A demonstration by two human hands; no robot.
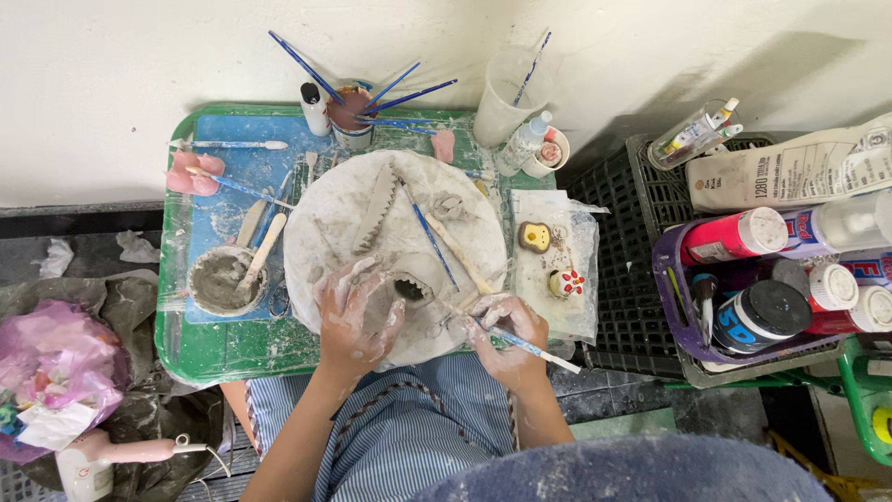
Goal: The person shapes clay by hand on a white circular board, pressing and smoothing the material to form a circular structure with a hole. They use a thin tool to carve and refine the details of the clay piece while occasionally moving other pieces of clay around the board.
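Clay piece (pixel 401 290) apparently between hands (pixel 358 316).

Two clay-coated hands, left hand (pixel 358 316), right hand (pixel 505 333), one round turntable (pixel 353 200), two painted figurines (pixel 534 236), one slip bowl (pixel 221 279)

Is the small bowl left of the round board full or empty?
Partly full: the small bowl holds grey clay slip, with a wooden stick resting in it.

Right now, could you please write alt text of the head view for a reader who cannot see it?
Seen from above, a person's clay-covered left hand steadies a small hollow clay piece on a round white board, while the right hand works on it with a thin blue brush. Around them, a green tray holds a slip bowl.
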